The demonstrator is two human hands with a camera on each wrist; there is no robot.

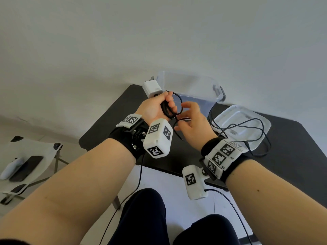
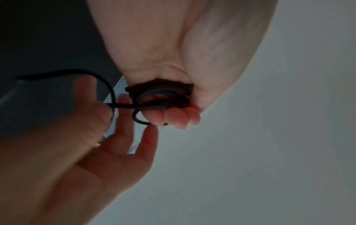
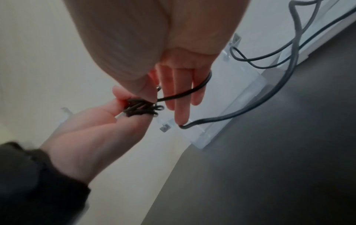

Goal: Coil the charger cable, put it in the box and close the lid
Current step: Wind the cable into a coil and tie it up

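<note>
My left hand (image 1: 155,108) is raised above the black table's (image 1: 292,165) far edge. It grips the white charger plug (image 1: 152,89) and a bundle of black cable loops (image 1: 167,110). The left wrist view shows the loops (image 2: 161,94) wrapped inside the curled fingers. My right hand (image 1: 192,124) is just to the right of it and pinches a free stretch of the cable (image 3: 183,92) between thumb and forefinger. The other fingers are spread. The clear box (image 1: 194,85) stands open behind both hands. Its lid (image 1: 235,119) lies flat to the right.
A thin dark cable (image 1: 254,124) lies in loose loops across the lid and the table's right side. A folding stool (image 1: 46,151) on the floor at the left carries a phone and a white controller. My knees are below the table's near edge.
</note>
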